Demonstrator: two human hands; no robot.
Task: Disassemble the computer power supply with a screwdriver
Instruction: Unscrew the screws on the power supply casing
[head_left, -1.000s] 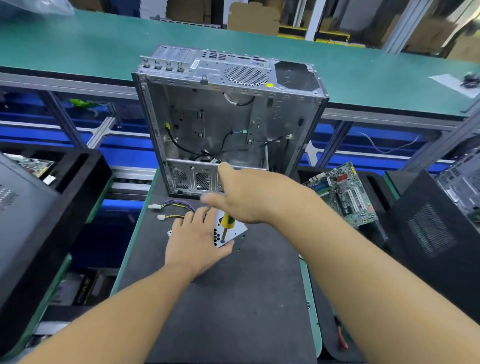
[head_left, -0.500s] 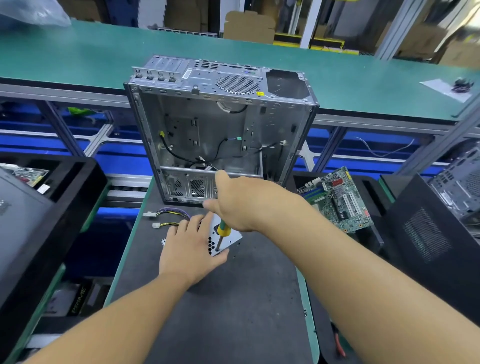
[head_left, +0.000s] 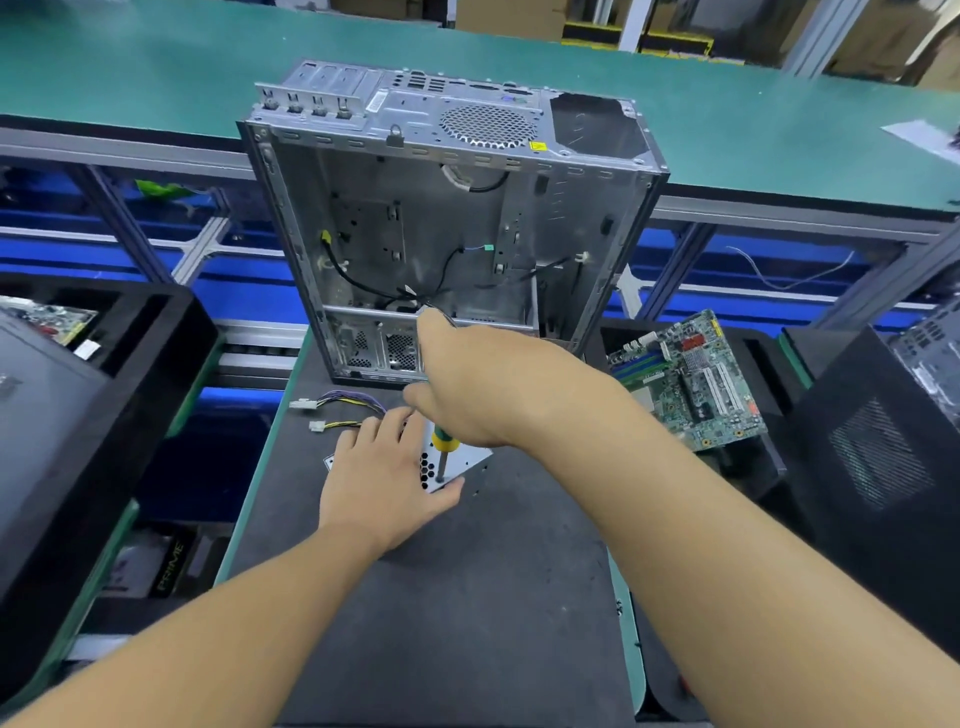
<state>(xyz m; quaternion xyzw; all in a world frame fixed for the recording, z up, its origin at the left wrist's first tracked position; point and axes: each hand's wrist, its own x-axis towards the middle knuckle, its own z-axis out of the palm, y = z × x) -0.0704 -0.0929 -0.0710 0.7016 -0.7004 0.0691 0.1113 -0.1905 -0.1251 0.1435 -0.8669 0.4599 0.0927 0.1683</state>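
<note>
Power supply (head_left: 471, 458) is lying on the dark surface (head_left: 457, 597), just in front of the open computer case (head_left: 447, 218), which is standing upright at the far end. The right hand (head_left: 493, 389) is gripping the screwdriver (head_left: 445, 441), fingers clamped round its handle, the tip touching the supply's perforated face. The left hand (head_left: 382, 478) is pressing flat on the supply, fingers straight, slightly apart. Loose cables (head_left: 348, 405) are lying just to its left.

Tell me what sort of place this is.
Probably an electronics teardown or recycling line in a factory: a gutted grey metal computer case stands on a dark work mat, a loose green motherboard sits in a black bin beside it, and a long green-topped bench runs behind.
</note>
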